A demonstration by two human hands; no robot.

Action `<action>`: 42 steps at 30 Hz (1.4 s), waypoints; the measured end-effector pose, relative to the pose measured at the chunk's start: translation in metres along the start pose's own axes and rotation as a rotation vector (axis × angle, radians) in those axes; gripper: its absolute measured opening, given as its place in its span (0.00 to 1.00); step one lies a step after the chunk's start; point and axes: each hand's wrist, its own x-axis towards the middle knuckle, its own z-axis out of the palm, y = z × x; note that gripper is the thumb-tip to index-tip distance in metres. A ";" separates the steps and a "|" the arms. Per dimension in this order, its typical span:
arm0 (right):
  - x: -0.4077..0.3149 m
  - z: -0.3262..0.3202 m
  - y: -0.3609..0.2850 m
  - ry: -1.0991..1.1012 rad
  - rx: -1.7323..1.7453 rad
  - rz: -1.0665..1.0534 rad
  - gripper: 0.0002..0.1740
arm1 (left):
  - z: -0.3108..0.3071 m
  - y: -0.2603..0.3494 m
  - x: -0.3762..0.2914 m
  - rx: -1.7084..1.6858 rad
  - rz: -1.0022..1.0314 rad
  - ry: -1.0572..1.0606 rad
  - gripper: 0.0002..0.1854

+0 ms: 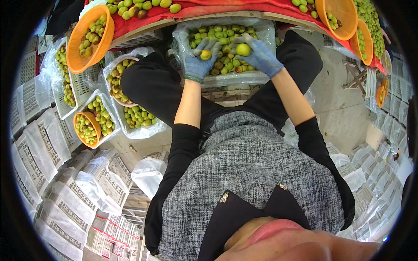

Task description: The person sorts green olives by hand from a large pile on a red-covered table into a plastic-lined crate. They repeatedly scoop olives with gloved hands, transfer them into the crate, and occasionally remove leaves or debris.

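Both my hands wear blue-grey knit gloves, above a plastic-lined crate [225, 78] heaped with green and brownish jujubes [225, 60]. My left hand [200, 65] is turned palm up and holds a yellow-green jujube with a brown patch [205, 54] against its fingers. In my right hand [261, 57] is a larger, plain yellow-green jujube [243, 50], held at the fingers. The two hands are apart, with loose fruit showing between and below them. The crate sits between my knees, under the edge of a table.
A red cloth [222, 8] covers the wood-edged table ahead, with loose jujubes on it. An orange basket [73, 52] of fruit tilts at left; another orange basket [338, 16] is at right. Lined crates of fruit [138, 117] stand by my left knee. Stacked white crates [55, 202] fill the left side.
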 end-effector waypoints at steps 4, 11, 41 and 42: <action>0.037 0.007 0.029 -0.037 0.392 0.126 0.42 | -0.031 -0.003 0.011 0.431 0.320 0.300 0.25; 0.043 0.031 0.026 -0.046 0.311 0.160 0.45 | 0.013 -0.036 -0.026 2.072 1.071 -0.043 0.26; 0.072 0.077 0.013 -0.238 0.059 0.281 0.45 | 0.075 0.213 -0.173 0.389 0.857 -0.024 0.17; 0.072 0.076 0.013 -0.214 0.064 0.301 0.45 | 0.085 0.259 -0.188 0.393 0.915 -0.015 0.16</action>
